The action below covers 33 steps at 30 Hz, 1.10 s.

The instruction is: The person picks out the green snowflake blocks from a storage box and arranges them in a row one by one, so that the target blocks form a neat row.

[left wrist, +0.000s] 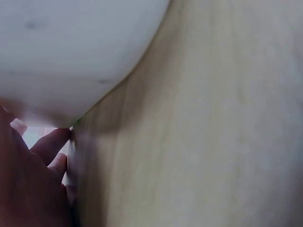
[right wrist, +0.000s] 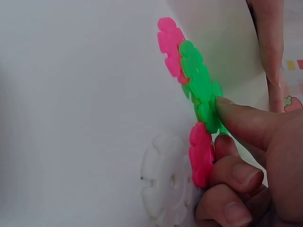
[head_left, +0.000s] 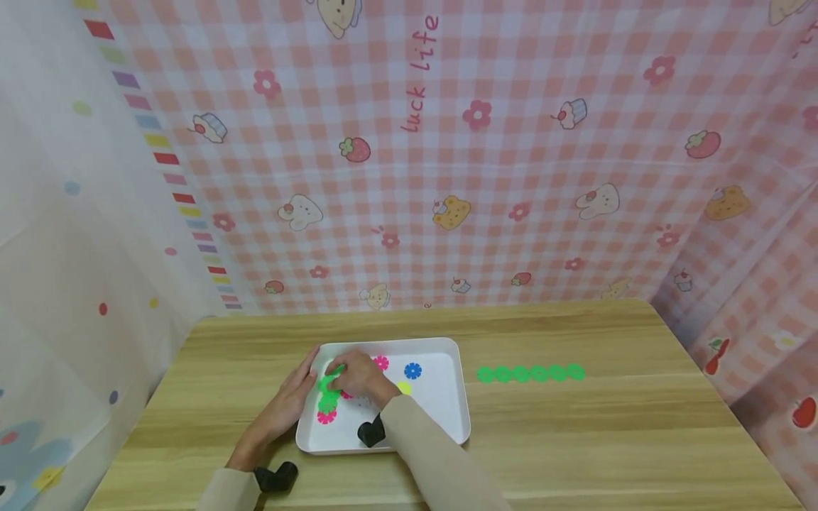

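Note:
A white tray [head_left: 441, 411] holds flower-shaped plastic discs. My left hand [head_left: 289, 403] rests along the tray's left side, its extended fingers [left wrist: 53, 144] touching the outer wall in the left wrist view. Inside the tray's left part, my right hand [head_left: 359, 374] pinches a green disc [right wrist: 206, 106] between thumb and fingers. More green discs [head_left: 328, 402] overlap near it; whether they are joined is hard to tell. A pink disc [right wrist: 202, 156] lies against the right fingers, with a white disc [right wrist: 163, 184] beside it and another pink disc [right wrist: 169, 45] farther off.
Also in the tray are a blue disc [head_left: 412, 370], a yellow disc [head_left: 405, 387] partly behind the right arm, and a pink disc [head_left: 381, 363]. Right of the tray, a row of several green discs [head_left: 539, 373] lies on the wooden table [head_left: 575, 440]. Patterned cloth hangs behind.

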Each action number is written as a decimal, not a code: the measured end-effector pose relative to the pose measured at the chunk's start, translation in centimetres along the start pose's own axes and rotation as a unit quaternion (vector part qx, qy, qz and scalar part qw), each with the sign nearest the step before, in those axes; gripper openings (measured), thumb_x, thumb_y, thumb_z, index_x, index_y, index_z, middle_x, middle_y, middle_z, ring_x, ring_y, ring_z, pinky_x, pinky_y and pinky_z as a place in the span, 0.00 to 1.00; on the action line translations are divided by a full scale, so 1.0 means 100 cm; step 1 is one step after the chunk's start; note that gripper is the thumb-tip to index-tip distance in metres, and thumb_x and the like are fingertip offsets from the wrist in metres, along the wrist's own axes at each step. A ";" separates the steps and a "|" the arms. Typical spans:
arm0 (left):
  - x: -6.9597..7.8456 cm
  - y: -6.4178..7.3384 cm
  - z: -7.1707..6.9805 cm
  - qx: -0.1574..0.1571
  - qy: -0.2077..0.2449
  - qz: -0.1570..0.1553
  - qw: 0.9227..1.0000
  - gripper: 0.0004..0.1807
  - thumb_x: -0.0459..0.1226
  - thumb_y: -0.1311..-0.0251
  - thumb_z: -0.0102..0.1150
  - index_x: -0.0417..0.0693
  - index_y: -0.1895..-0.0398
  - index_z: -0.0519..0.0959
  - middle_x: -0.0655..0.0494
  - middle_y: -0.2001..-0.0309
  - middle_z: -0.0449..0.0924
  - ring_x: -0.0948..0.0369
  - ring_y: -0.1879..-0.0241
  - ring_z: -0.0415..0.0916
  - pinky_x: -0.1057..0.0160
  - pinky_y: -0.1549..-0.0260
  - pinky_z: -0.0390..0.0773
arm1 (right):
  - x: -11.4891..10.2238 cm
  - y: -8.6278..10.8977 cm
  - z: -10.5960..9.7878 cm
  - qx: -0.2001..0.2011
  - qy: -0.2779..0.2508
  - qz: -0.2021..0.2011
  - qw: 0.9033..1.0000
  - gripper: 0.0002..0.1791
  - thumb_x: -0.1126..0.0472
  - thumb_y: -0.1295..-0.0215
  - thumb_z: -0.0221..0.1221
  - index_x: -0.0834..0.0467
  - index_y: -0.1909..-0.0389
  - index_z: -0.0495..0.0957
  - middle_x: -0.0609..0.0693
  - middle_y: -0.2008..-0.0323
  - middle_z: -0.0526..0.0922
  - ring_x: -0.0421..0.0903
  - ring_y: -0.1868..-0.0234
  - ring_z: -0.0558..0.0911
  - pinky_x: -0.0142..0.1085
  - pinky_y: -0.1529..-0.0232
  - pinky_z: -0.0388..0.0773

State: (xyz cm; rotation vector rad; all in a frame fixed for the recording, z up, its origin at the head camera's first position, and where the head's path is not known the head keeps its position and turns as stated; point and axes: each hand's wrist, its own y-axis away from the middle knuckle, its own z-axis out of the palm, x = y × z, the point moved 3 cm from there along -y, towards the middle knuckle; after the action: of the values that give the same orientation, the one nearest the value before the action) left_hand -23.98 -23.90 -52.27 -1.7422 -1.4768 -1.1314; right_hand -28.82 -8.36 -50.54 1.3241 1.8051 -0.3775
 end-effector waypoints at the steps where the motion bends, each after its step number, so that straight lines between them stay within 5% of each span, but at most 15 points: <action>1: 0.000 0.000 0.000 0.000 0.000 -0.001 1.000 0.30 0.48 0.20 0.30 0.56 0.19 0.43 0.43 0.21 0.41 0.42 0.24 0.37 0.34 0.29 0.39 | 0.000 0.000 0.000 0.001 -0.004 0.002 1.000 0.10 0.60 0.41 0.69 0.48 0.57 0.88 0.46 0.56 0.81 0.41 0.59 0.74 0.35 0.56 0.76; 11: 0.004 0.000 0.000 0.002 -0.001 0.011 1.000 0.30 0.46 0.20 0.31 0.55 0.19 0.44 0.42 0.21 0.41 0.41 0.24 0.37 0.33 0.30 0.38 | -0.001 0.003 -0.002 0.005 0.002 0.004 1.000 0.10 0.59 0.41 0.69 0.48 0.58 0.87 0.46 0.56 0.80 0.42 0.58 0.74 0.36 0.55 0.76; 29: 0.000 0.000 -0.001 0.009 -0.010 0.011 1.000 0.30 0.48 0.20 0.30 0.55 0.19 0.44 0.42 0.21 0.43 0.42 0.24 0.39 0.34 0.29 0.39 | 0.001 0.006 -0.004 0.001 -0.032 -0.029 0.999 0.08 0.64 0.42 0.69 0.52 0.63 0.84 0.45 0.71 0.75 0.40 0.71 0.73 0.29 0.72 0.68; 33: 0.014 0.005 -0.001 0.010 -0.005 0.009 1.000 0.30 0.44 0.20 0.31 0.51 0.19 0.45 0.39 0.22 0.43 0.40 0.25 0.40 0.33 0.30 0.39 | 0.002 0.007 -0.006 -0.004 -0.037 -0.039 0.999 0.08 0.65 0.42 0.69 0.53 0.64 0.82 0.46 0.72 0.75 0.40 0.72 0.73 0.29 0.72 0.69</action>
State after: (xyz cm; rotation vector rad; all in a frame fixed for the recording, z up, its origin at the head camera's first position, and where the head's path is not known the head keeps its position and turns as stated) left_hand -23.52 -23.41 -51.01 -1.7470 -1.4716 -1.0963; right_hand -28.53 -7.58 -50.15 1.2214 1.7976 -0.4555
